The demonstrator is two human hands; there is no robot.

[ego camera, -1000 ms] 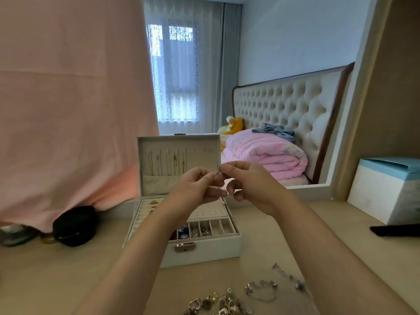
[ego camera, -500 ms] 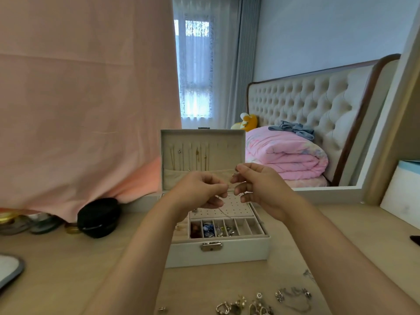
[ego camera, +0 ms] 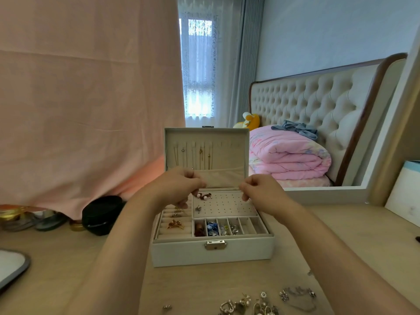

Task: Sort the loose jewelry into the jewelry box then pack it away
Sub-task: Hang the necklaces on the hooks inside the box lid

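Observation:
A white jewelry box (ego camera: 181,253) stands open on the wooden table, its lid (ego camera: 229,139) upright with fine necklaces (ego camera: 201,156) hanging inside. Its tray holds rings, a gold bow, earrings and small filled compartments. My left hand (ego camera: 181,187) and my right hand (ego camera: 261,192) hover above the box's back edge, some way apart, fingertips pinched. Each seems to hold one end of a thin chain that is too fine to see clearly. Loose jewelry (ego camera: 261,305) lies on the table near the front edge.
A black pouch (ego camera: 102,214) and small jars sit left of the box under a pink cloth (ego camera: 91,98). A grey-rimmed mirror (ego camera: 11,267) lies at the far left. A white and blue box (ego camera: 404,194) stands at the right. A bed lies beyond the table.
My hands were together in front of the lid, pinching something small. They have drawn apart sideways and sunk a little toward the box. The camera view has shifted left.

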